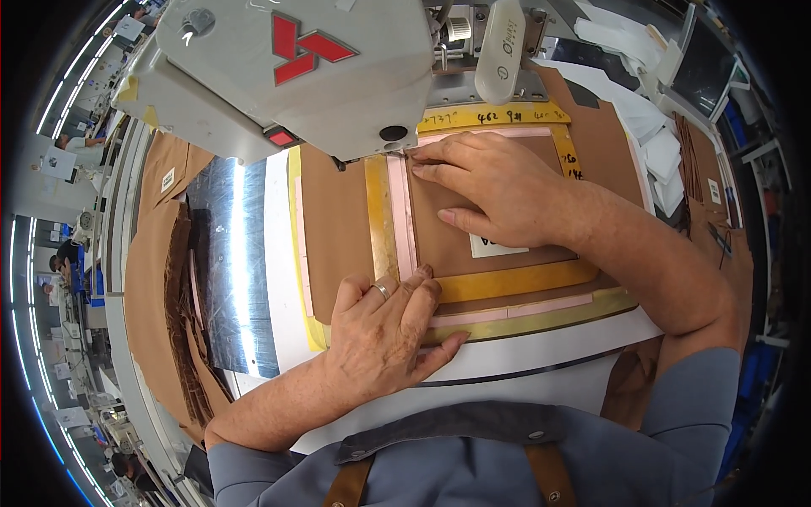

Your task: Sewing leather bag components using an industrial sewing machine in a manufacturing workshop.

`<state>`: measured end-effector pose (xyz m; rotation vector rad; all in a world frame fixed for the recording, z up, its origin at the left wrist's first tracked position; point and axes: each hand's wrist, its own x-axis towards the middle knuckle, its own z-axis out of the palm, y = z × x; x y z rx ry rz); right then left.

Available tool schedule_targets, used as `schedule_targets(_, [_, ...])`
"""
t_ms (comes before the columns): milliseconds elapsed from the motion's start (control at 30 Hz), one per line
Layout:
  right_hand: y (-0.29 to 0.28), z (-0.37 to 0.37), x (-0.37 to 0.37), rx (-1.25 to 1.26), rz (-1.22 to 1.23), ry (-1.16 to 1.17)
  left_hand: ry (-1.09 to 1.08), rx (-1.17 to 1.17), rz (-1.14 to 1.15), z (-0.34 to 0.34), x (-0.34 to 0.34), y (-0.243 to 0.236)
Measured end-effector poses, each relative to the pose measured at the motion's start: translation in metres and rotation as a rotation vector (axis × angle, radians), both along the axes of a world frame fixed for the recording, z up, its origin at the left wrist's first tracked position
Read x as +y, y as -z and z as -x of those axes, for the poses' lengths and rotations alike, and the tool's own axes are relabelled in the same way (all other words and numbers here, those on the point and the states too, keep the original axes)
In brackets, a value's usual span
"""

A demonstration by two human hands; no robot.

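Brown fabric (334,220) lies in a flat template with yellow edging strips (515,279) under a sewing machine head (296,68). A narrow pink strip (400,203) runs down the middle of the fabric, beside a yellow bar (380,220). My right hand (498,186) rests on the fabric panel to the right, its fingers stretched to the pink strip's far end beside the machine head, thumb apart. My left hand (380,329) wears a ring and presses its fingertips at the strip's near end, thumb out to the side. Neither hand visibly grips anything. A white label (498,247) lies partly under my right hand.
Stacked brown fabric pieces (156,279) lie at the left, next to a shiny metal plate (241,270). White pieces (663,165) and more brown fabric are at the right, with small dark-handled snips (721,240). A monitor (701,68) stands far right. Other people work at far left.
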<state>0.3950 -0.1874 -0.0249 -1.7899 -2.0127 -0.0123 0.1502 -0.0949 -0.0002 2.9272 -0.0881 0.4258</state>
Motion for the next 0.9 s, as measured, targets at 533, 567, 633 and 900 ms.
schedule_targets(533, [0.003, 0.010, -0.011, -0.005, -0.016, -0.003, 0.010, 0.037, -0.064, -0.059, 0.059, 0.008])
schedule_targets(567, [0.004, 0.010, -0.011, -0.005, -0.007, 0.013, -0.013, 0.059, -0.096, -0.058, 0.059, 0.009])
schedule_targets(633, [0.002, 0.010, -0.014, -0.016, 0.000, 0.022, 0.008, 0.025, -0.080, -0.059, 0.059, 0.010])
schedule_targets(900, [-0.018, -0.010, -0.075, -0.132, 0.163, 0.281, -0.001, 0.020, -0.122, -0.062, 0.056, 0.004])
